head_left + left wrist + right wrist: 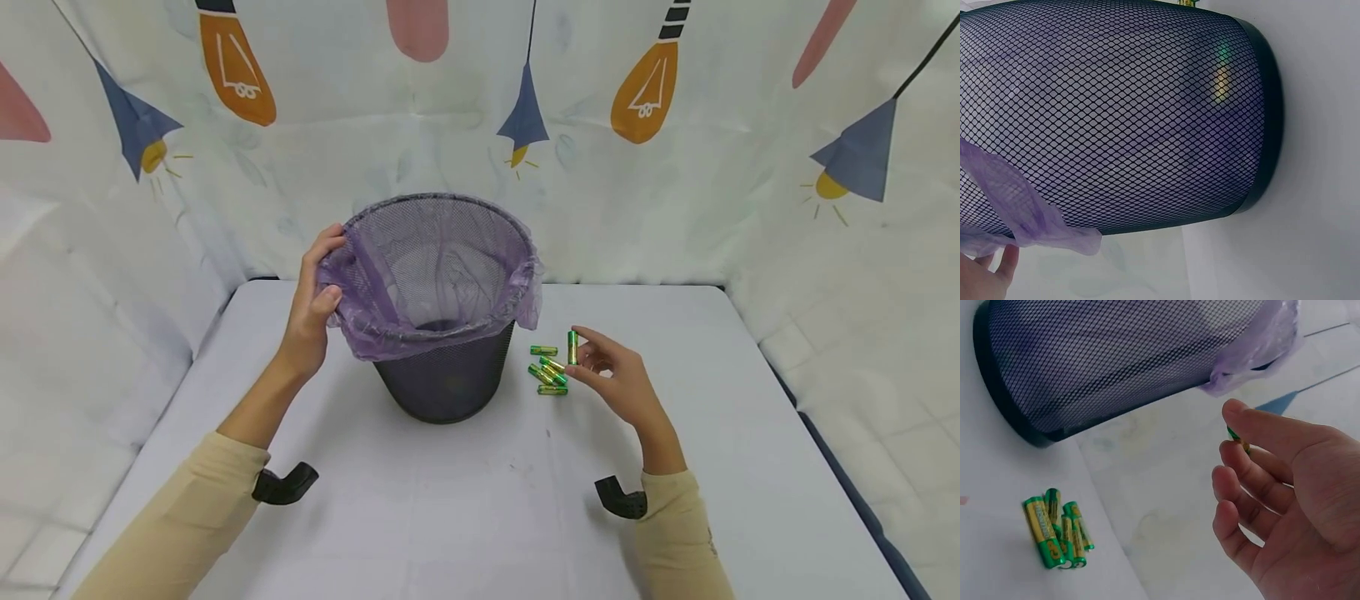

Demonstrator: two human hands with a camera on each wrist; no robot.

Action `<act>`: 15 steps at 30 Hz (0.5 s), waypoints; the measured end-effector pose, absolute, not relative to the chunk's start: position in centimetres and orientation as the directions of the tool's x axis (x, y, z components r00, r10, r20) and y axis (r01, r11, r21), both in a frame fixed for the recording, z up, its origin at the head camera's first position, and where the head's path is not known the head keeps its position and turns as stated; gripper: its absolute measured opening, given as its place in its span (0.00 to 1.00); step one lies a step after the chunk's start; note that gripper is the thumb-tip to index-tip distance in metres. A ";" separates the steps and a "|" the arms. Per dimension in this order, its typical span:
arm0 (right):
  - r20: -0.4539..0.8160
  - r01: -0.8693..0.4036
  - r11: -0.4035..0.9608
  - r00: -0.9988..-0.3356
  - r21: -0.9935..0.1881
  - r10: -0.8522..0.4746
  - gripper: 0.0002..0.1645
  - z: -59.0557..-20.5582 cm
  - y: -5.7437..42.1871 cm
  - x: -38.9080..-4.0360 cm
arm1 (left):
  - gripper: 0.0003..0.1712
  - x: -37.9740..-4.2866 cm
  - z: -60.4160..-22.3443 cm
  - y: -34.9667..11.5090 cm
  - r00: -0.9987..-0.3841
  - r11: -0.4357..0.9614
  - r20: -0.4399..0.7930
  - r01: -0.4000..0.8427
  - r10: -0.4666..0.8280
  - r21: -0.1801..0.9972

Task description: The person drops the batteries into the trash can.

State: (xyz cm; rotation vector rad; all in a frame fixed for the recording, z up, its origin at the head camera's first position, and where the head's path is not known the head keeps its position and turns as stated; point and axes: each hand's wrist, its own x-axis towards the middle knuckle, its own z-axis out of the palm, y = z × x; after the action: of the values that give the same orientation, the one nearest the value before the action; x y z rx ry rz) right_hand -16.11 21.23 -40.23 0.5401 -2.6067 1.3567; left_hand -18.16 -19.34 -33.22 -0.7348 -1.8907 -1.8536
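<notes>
A black mesh wastebasket (450,387) stands on the white table, lined with a thin purple plastic bag (390,337) folded over its rim. My left hand (306,317) grips the rim and bag at the left side, thumb outside. To the right of the basket, my right hand (617,375) pinches a green and gold AA-size battery (573,347) upright between thumb and fingertips. Several matching batteries (1041,531) lie in a loose group on the table just left of that hand. Through the mesh in the left wrist view, a green and yellow streak (1221,72) shows near the base.
Behind and beside the white table (465,517) hangs a pale cloth (450,150) printed with lamps and bulbs. A black curved mount (285,485) sits at my left wrist, another black mount (621,500) at my right. The table's dark edge (832,467) runs along the right.
</notes>
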 end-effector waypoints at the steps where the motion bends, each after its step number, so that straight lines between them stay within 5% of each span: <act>1: 0.303 -0.388 0.518 -0.921 -0.762 -0.244 0.34 -40.1 21.2 -15.9 | 0.36 -18.2 -33.2 -19.3 -0.787 -0.013 0.610 0.611 0.095 0.791; 15: 0.397 -0.466 0.421 -0.884 -0.778 -0.247 0.34 -37.7 20.1 -14.6 | 0.36 -18.1 -33.1 -19.4 -0.788 0.000 0.607 0.610 0.101 0.792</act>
State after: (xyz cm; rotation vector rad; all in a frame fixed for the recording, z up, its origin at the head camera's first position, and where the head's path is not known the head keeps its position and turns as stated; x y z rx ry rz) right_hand -14.63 20.12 -37.73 0.6267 -2.4537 1.4513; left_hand -18.13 -19.38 -33.14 -0.7336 -1.9072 -1.8431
